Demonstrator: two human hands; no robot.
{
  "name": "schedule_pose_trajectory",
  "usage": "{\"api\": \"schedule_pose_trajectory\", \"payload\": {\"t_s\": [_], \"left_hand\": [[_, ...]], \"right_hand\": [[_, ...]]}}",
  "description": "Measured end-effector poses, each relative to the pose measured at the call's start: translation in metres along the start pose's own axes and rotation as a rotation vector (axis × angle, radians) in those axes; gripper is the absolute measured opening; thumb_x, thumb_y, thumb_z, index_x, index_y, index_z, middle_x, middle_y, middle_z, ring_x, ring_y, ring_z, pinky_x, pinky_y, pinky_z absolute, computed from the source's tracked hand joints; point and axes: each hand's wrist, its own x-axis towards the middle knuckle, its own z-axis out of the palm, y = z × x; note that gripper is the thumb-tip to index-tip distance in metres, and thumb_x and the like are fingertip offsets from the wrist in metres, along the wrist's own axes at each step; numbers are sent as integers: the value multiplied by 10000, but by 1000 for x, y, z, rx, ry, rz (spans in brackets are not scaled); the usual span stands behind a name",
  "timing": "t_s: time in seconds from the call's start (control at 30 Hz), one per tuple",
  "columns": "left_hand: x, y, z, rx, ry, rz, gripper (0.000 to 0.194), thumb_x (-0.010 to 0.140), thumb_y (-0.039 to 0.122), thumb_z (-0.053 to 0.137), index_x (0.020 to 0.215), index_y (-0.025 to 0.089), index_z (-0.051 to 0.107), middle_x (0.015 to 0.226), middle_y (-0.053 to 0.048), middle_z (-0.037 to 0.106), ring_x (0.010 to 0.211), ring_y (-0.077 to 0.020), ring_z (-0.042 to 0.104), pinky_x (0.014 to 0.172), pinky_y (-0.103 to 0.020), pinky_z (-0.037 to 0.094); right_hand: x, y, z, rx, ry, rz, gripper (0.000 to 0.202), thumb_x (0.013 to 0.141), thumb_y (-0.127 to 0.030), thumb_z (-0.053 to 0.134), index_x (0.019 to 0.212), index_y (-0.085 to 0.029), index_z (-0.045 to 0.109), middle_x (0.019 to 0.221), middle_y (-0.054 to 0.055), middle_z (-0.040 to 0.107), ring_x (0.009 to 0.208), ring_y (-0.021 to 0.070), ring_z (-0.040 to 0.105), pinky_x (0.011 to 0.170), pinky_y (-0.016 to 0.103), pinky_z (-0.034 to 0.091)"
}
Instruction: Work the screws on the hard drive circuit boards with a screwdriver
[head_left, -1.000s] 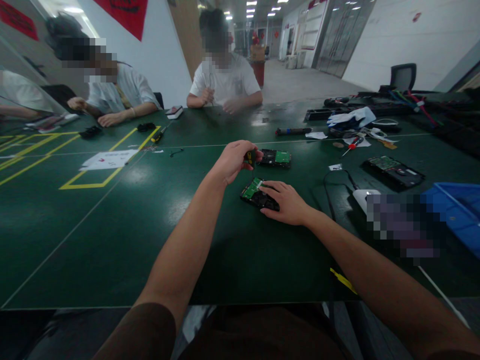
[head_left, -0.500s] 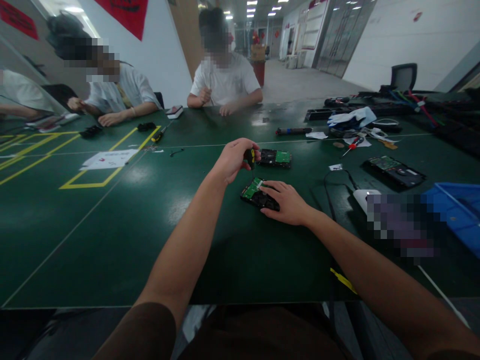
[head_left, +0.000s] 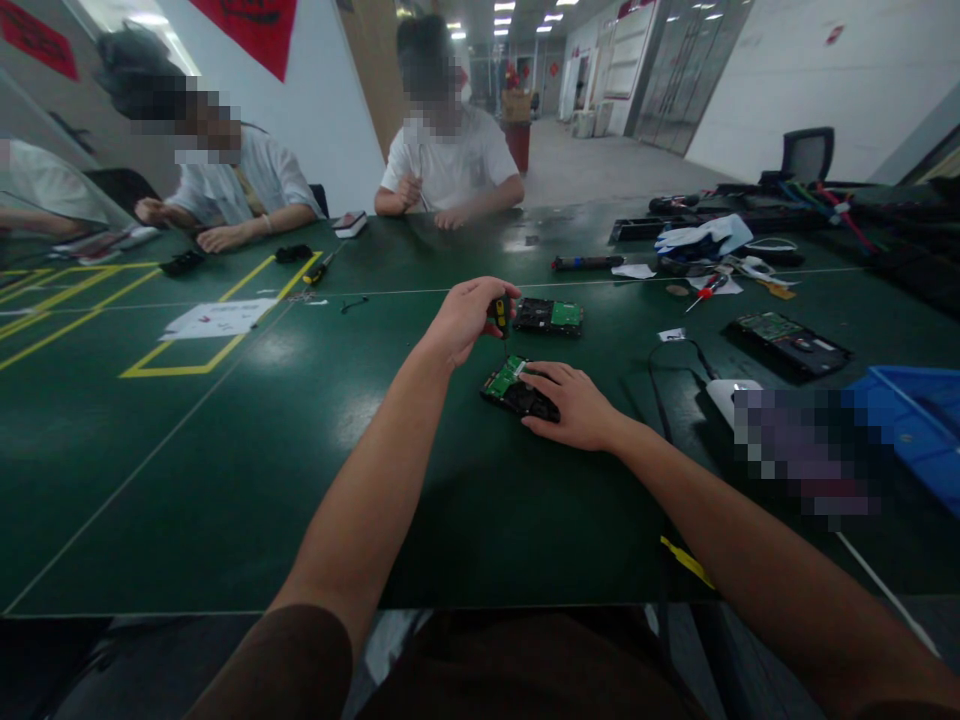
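My left hand (head_left: 472,318) is closed round the black and yellow handle of a screwdriver (head_left: 502,317), held upright with its thin shaft pointing down. Below it a hard drive (head_left: 504,380) lies on the green table (head_left: 262,500), its green circuit board facing up. The screwdriver's tip meets the board's far edge, though the exact contact is too small to make out. Fingers spread, my right hand (head_left: 574,405) rests on the near right part of this drive. Just behind, a second hard drive (head_left: 564,316) lies with its board up.
To the right lie another hard drive (head_left: 791,343), a blue bin (head_left: 911,425) and a blurred-out object on a cable. A red screwdriver (head_left: 707,291) and gloves (head_left: 705,238) are farther back. Paper sheets (head_left: 221,318) lie left. Two people (head_left: 450,160) (head_left: 225,180) sit across the table.
The screwdriver handle has turned slightly in my left hand, showing more of its yellow. My right hand and the drive under it stay in place.
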Motion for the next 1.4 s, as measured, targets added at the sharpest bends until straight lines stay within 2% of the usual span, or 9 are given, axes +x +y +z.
{"api": "schedule_pose_trajectory", "payload": {"t_s": [0.3,0.67,0.9,1.1,1.27,1.4], "left_hand": [[-1,1,4,-72,-9,-15,151,852,275,576,902,175,677,859,-76,714,816,-178,708,579,-241,510],[1,-3,3,-77,-37,-4,154,860,320,655,862,171,690,810,-57,680,780,-155,671,539,-213,452],[0,-2,2,-27,-50,16,205,884,307,624,918,151,753,976,-92,709,811,-148,659,547,-215,450],[0,-3,3,-79,-48,-24,181,888,307,624,959,150,680,823,-80,715,755,-165,675,553,-239,481],[0,-5,4,-105,-24,-50,175,865,319,649,931,158,633,882,-111,754,803,-197,720,567,-259,511],[1,-4,3,-60,-28,-31,170,842,304,641,884,145,686,882,-101,735,808,-185,701,565,-251,505]], "right_hand": [[0,-1,-1,4,-2,-3,733,937,-607,635,1568,-257,501,1614,137,478,1464,413,428,1171,647,370],[0,-2,-1,-13,3,1,734,937,-596,645,1557,-228,513,1621,148,468,1465,405,427,1170,618,377],[0,-4,-3,-12,4,0,713,940,-583,641,1541,-217,526,1614,149,478,1453,399,444,1170,609,384],[-1,-2,0,-1,11,2,717,936,-596,643,1550,-249,517,1611,136,481,1457,403,435,1170,626,373],[-1,-2,0,1,19,-2,715,941,-592,641,1548,-237,517,1621,146,469,1455,403,438,1166,621,376],[-1,0,2,12,34,-8,731,937,-586,648,1562,-239,493,1609,144,486,1456,394,443,1171,615,372]]}}
